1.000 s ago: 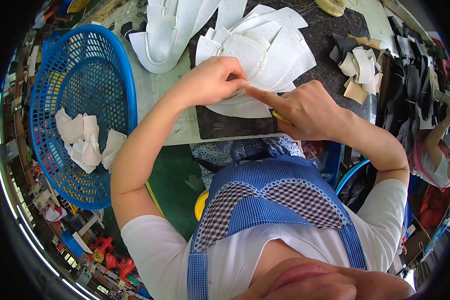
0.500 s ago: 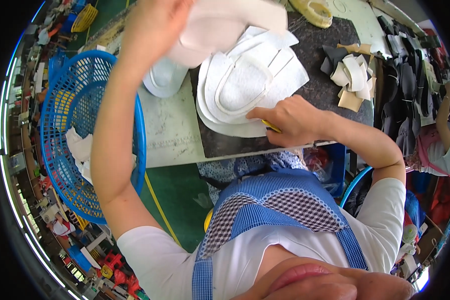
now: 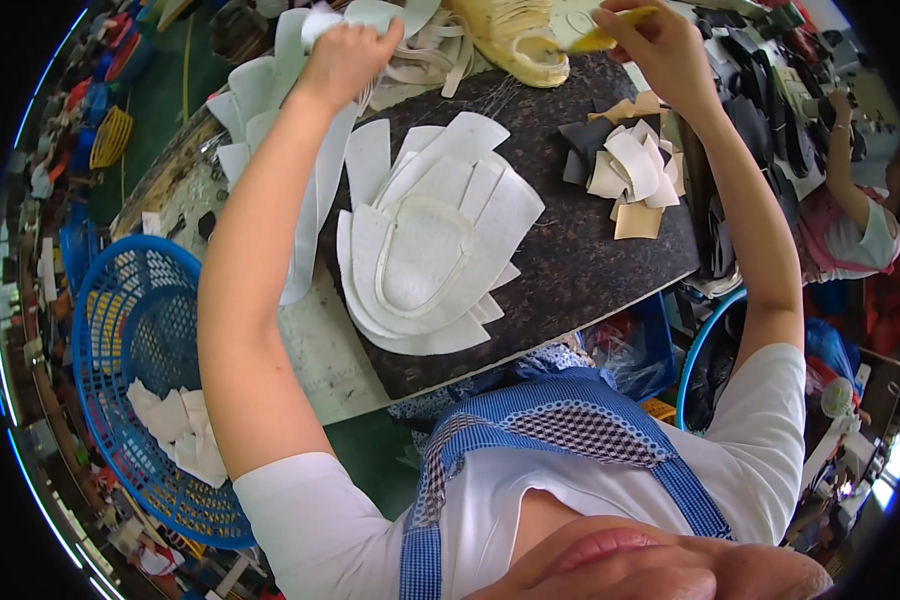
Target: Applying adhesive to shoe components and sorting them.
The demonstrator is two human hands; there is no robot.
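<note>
1. Surface (image 3: 570, 270): dark speckled mat over a pale top, running from 10 o'clock to 3 o'clock across the upper half of the view.
2. Blue basket (image 3: 120, 330): at 8 o'clock, off the surface's edge and lower; white cut pieces (image 3: 180, 425) lie in its bottom.
3. Fan of white cut pieces (image 3: 425, 250): centre of the mat, overlapping flat; the top one bears a raised U-shaped outline.
4. Long white strips (image 3: 315, 200): at 11 o'clock, draped from the surface's far edge toward the basket, passing under the left forearm.
5. Pale yellow shoe part (image 3: 515, 40): at 12 o'clock, lying on the mat's far edge, between the two hands.
6. Small pile of white, tan and dark pieces (image 3: 630, 170): at 1 o'clock on the mat, just below the right wrist.
7. Left hand (image 3: 345, 50): at 11–12 o'clock, raised at the far edge; fingers closed around a white piece (image 3: 365, 15), which sits at the top of the strip pile.
8. Right hand (image 3: 660, 45): at 1 o'clock, raised; fingers pinched on a thin yellow tool (image 3: 605, 38), its tip pointing toward the yellow shoe part. Contact between the two: cannot tell.
9. Another person's arm (image 3: 845, 160): at 2–3 o'clock, beyond dark parts at the surface's right end.
</note>
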